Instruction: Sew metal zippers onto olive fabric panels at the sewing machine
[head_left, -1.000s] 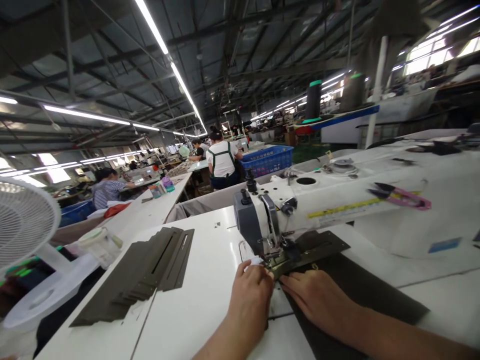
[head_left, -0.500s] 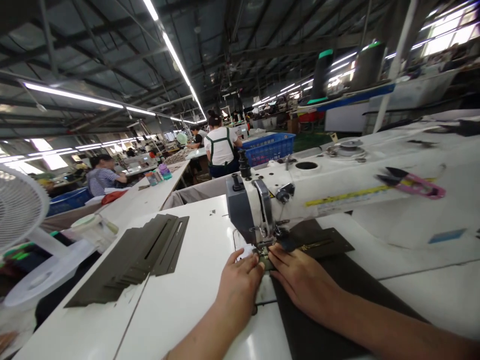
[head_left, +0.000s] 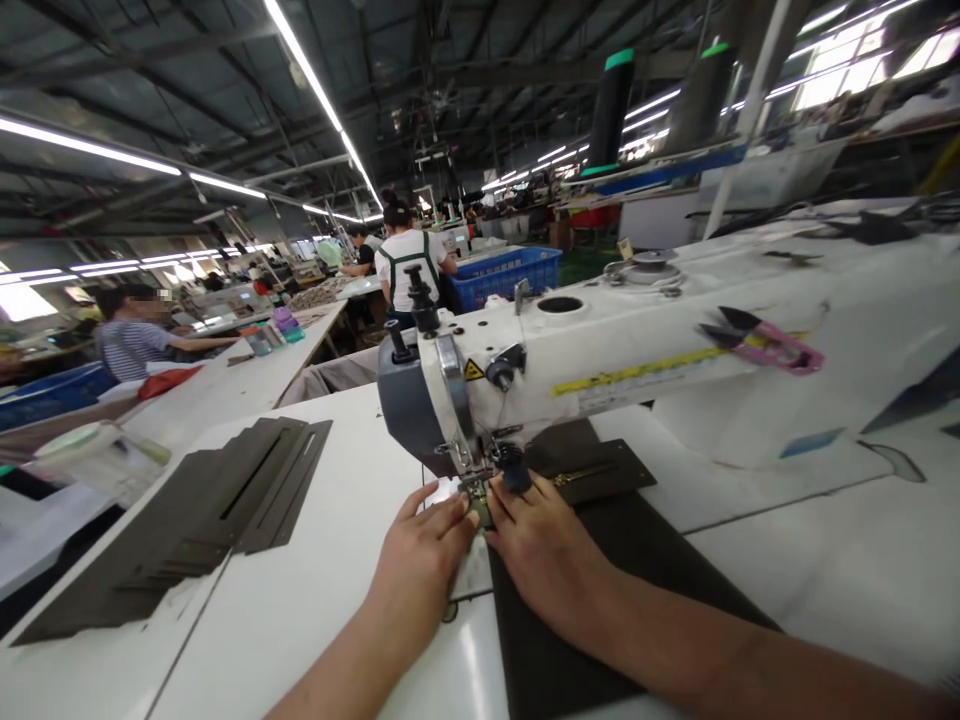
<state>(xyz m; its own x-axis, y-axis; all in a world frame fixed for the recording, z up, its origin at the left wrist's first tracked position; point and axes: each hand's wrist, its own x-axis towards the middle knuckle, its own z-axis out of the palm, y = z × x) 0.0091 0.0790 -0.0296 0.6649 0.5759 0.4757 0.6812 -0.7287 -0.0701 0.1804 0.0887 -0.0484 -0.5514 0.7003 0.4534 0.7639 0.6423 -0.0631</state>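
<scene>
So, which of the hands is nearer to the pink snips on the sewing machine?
Right. The right hand is in front of the sewing machine, below and left of the pink snips; the left hand is farther left.

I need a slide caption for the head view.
Left hand and right hand at a sewing machine, overlapping dark panels at left.

Dark olive panel lies flat on the tabletop, well in from its left edge. Narrower same-colour strip overlaps it, gold zipper along the strip; can't tell if panel and strip are joined.
</scene>
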